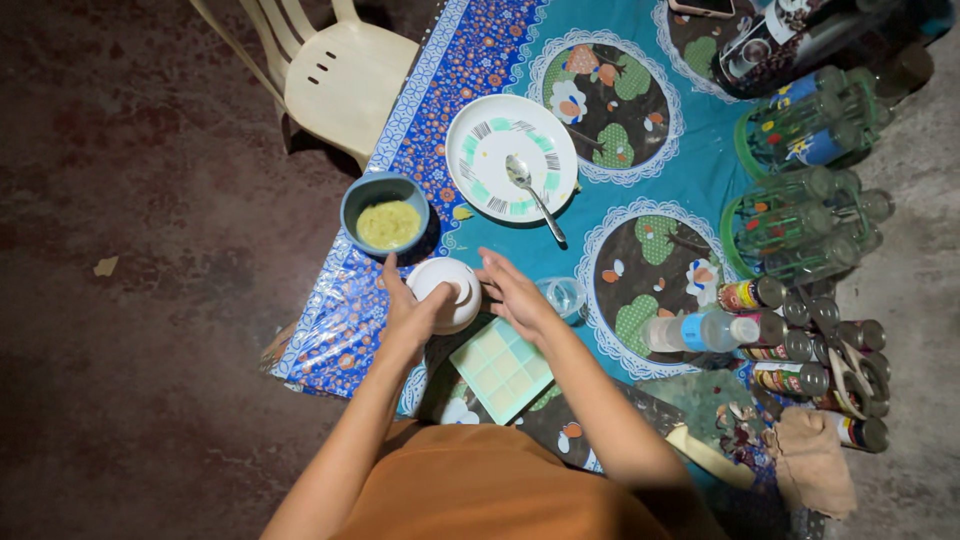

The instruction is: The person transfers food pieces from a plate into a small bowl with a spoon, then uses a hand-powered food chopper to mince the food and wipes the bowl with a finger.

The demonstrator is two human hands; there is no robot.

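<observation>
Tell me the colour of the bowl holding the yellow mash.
Blue bowl, beside the left hand; the head view shows it.

Spoon [533, 195] on plate [480, 150]; bowl [385, 215] left; tray [500, 368] nearer.

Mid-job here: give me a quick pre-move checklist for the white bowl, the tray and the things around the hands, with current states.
1. Left hand grips white bowl: ok.
2. Right hand free, beside the bowl: ok.
3. Pale green ice-cube tray flat on the table, below the hands: ok.
4. Tray cells filled or not: cannot tell.
5. Blue bowl of yellow mash upright near the table edge: ok.
6. Spoon rests on the plate, untouched: ok.
</observation>
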